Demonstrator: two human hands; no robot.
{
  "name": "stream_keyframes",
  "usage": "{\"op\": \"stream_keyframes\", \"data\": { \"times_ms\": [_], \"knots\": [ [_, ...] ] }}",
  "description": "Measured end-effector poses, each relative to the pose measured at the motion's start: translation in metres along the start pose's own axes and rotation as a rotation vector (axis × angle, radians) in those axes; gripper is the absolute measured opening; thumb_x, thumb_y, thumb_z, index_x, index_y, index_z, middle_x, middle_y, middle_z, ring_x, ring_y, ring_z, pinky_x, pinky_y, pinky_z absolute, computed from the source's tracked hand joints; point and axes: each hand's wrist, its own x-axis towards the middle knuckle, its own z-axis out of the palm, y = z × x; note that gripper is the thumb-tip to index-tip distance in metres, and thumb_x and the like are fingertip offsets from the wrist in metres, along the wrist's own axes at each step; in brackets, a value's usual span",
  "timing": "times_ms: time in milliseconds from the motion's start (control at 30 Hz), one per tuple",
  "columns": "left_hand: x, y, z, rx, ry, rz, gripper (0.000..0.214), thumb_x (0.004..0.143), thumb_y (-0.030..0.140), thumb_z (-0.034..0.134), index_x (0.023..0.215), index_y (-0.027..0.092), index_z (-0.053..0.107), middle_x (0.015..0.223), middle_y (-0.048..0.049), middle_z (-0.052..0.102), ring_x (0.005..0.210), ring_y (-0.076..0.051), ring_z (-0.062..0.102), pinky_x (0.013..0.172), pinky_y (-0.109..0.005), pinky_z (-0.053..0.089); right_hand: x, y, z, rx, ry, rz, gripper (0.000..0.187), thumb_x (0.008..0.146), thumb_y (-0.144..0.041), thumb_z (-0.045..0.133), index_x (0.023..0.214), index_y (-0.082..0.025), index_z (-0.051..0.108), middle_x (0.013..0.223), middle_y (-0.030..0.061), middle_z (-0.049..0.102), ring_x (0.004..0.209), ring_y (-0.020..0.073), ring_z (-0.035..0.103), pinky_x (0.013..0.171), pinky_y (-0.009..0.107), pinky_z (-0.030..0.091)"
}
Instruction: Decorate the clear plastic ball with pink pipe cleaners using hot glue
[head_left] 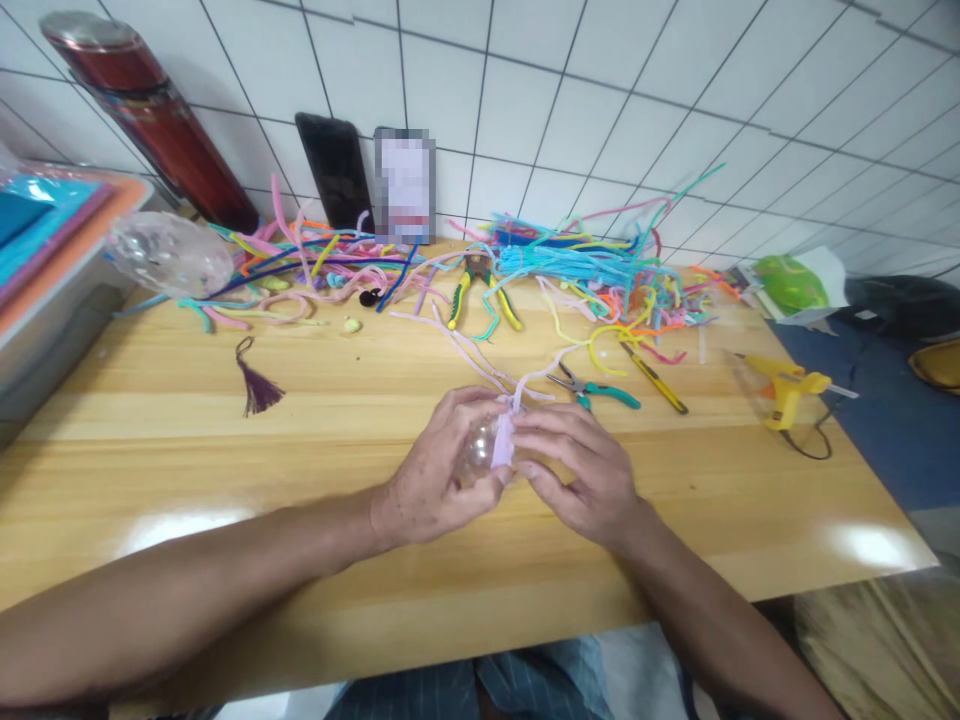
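Between my two hands is a clear plastic ball (480, 448) with a lavender strip (503, 440) across it. My left hand (442, 465) is closed round the ball's left side, thumb low and fingers over the top. On the right side, my right hand (581, 465) presses its fingertips against the strip and the ball. Lavender pipe cleaners (551, 372) rise from the top of the ball and lie toward the back. Just beyond my right hand lie teal-handled pliers (611, 394). The far side of the ball is hidden by my fingers.
Many coloured pipe cleaners (555, 262) are heaped along the tiled wall. Yellow-green pliers (474, 290), a yellow utility knife (660, 385) and a yellow glue gun (791, 388) lie nearby. A purple tassel (259, 385) is at left. Two phones (337, 175) and a red thermos (161, 125) stand behind.
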Motion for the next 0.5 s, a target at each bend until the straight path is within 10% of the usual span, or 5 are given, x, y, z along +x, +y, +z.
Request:
{"op": "stream_keyframes", "data": {
  "times_ms": [500],
  "knots": [
    [-0.0016,-0.0026,-0.0047,-0.007,-0.038,-0.003,0.062,0.098,0.022,0.069,0.153,0.028,0.043,0.145,-0.0141,0.053,0.139,-0.031,0.051,0.118,-0.052,0.047,-0.0018,0.0025,0.0102,-0.01,0.051,-0.073,0.04,0.094,-0.012,0.075,0.132,-0.025,0.072,0.126,0.0115,0.081,0.116,0.0261,0.076,0.103,0.047,0.061]
  ]
}}
